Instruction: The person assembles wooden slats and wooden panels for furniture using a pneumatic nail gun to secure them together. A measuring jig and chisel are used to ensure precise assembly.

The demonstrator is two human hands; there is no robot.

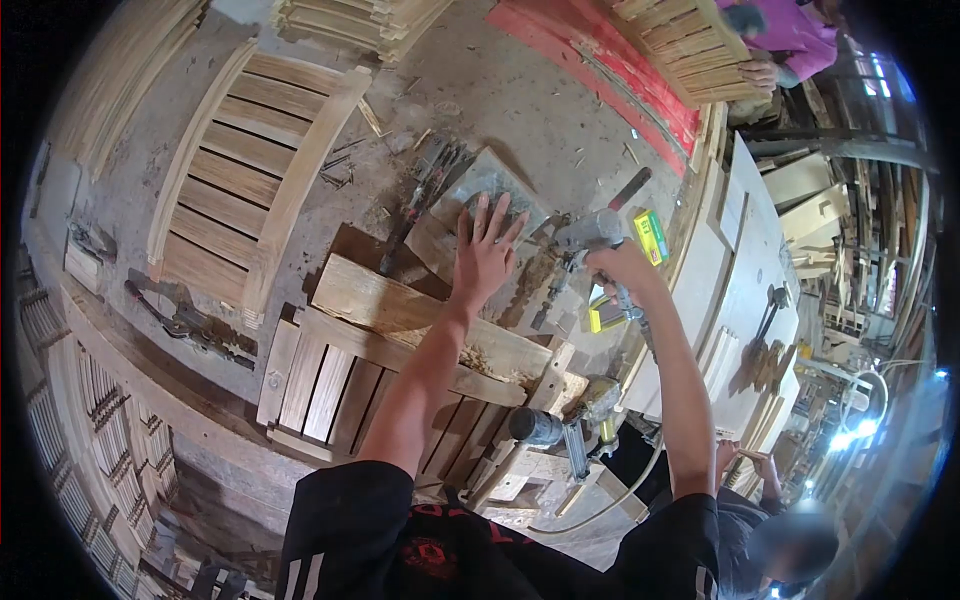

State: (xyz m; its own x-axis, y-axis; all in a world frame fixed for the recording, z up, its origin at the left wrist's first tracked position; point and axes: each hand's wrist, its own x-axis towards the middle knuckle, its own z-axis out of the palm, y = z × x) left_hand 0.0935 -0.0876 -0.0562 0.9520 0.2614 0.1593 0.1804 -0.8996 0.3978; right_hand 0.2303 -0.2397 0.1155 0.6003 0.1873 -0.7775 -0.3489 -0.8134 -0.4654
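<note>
My left hand (488,245) lies with fingers spread on a grey, worn block (490,180) on the workbench. My right hand (625,272) is wrapped round the grip of a grey nail gun (590,232), just right of that block. A long clamp (415,205) rests beside the block's left edge. Below my left hand stands a thick wooden beam (375,300) with shavings by its right end. A slatted wooden panel (330,385) is in front of me, under my left forearm.
Yellow-green boxes (650,237) sit near my right hand. A second nail gun (575,425) lies by my right forearm. Another slatted panel (245,170) is at left, with a clamp (190,325) below it. One person (790,45) handles slats at upper right; another (770,540) is at lower right.
</note>
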